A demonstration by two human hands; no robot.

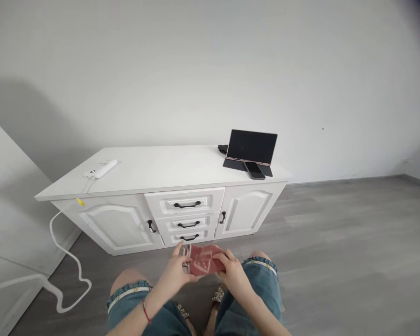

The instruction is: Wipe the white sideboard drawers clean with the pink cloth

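Held in front of my knees, above the floor, is a piece of reddish cloth (203,262) with a pale pattern and a white-and-dark striped end on the left; it looks folded, and its exact kind is not clear. My left hand (178,268) pinches the striped end, with a finger raised at the top. At the other end, the thumb and fingers of my right hand (230,268) grip the cloth. It spans the gap between both hands, level with the bottom drawer of the white cabinet (154,163).
A tablet (252,145) stands on the cabinet's right side, with a phone (255,171) lying against its stand and a black item (223,149) behind. On the left lies a white power strip (103,169), its cable (70,255) hanging to the floor. Grey floor (339,242) extends right.
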